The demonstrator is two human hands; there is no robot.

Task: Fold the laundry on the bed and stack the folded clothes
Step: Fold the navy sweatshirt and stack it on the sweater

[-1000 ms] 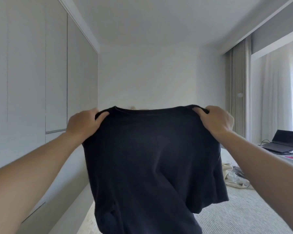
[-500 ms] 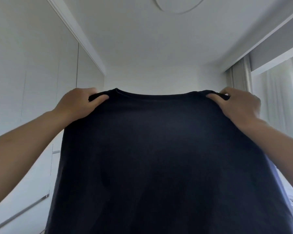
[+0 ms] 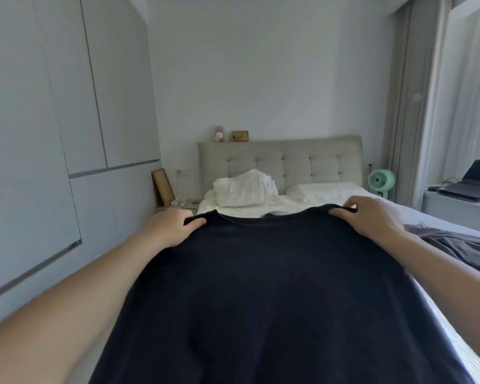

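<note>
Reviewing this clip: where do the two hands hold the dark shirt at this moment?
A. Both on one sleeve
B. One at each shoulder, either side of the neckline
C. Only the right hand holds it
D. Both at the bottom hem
B: the left hand and the right hand each grip a shoulder of the dark shirt, with the neckline between them and the body spreading toward the camera.

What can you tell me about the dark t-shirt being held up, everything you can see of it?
The dark t-shirt is navy or black, of soft knit fabric as it looks, with a ribbed round neckline at the top. It is spread wide and held out over the bed, its body filling the lower view. The left hand grips one shoulder and the right hand grips the other. Its sleeves and hem are out of view.
</note>
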